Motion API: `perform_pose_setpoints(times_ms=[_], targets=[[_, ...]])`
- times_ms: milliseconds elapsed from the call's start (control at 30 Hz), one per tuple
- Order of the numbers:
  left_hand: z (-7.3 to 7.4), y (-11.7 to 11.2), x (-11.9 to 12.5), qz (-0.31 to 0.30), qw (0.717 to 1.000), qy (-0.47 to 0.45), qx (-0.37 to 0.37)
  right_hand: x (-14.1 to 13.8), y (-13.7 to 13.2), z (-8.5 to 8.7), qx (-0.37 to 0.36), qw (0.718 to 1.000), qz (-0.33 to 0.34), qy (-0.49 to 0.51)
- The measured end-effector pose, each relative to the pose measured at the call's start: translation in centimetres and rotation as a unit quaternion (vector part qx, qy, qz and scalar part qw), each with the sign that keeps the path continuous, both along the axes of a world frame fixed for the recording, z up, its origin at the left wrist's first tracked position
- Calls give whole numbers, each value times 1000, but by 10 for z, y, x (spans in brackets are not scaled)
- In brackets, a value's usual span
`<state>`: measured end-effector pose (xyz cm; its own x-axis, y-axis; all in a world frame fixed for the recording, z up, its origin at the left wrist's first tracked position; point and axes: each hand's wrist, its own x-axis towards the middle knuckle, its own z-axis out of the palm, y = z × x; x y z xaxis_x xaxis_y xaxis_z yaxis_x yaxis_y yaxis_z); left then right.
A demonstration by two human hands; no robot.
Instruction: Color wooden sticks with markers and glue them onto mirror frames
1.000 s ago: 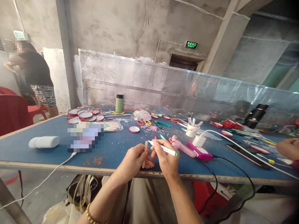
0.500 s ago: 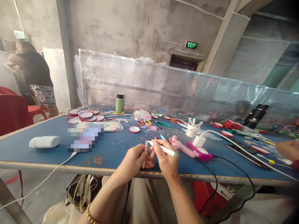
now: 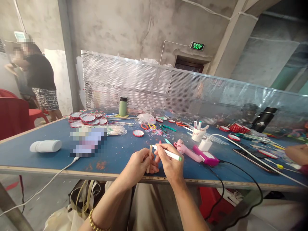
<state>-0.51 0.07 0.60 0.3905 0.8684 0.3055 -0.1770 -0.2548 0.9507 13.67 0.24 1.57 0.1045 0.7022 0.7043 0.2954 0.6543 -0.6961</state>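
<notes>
My left hand [image 3: 139, 165] is closed around a flat wooden craft stick [image 3: 149, 163], held nearly upright above the table's front edge. Between the fingers of my right hand [image 3: 172, 163] is a white marker [image 3: 169, 153] with a green end. Its tip points left, at the upper part of the stick; whether it touches the wood I cannot tell. Beyond my hands lie a teal marker cap or pen [image 3: 167, 141] and a small red piece [image 3: 160, 141]. A pile of small coloured bits [image 3: 156, 132] and a round red-rimmed disc [image 3: 138, 133] lie farther back.
Right of my hands are a pink handheld device [image 3: 187, 151], a magenta power strip [image 3: 208, 159] with cables, and a paper cup [image 3: 198, 134] of markers. To the left are a white bottle [image 3: 45, 146] and a charging phone [image 3: 89, 144]. Another person's hand [image 3: 297, 155] rests far right.
My hands, the craft stick and the marker stay almost in place. In the left background, the standing person has shifted slightly.
</notes>
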Motion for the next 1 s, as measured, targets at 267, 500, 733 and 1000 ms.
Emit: perform_pose_setpoints(times_ms=[267,500,733,1000], targets=[[3,-2,1,-1,1000,-4,-10,0,0,1,-1,1000,2,3],[3,-1,1,-3,1000,-1,-4,1,1,-1,-10,1000,-1,-10],[1,0,1,-1,1000,7,-2,0,1,-1,-7,1000,2,-7],[2,-1,0,2,1000,10,-6,0,1,0,1,1000,-3,7]])
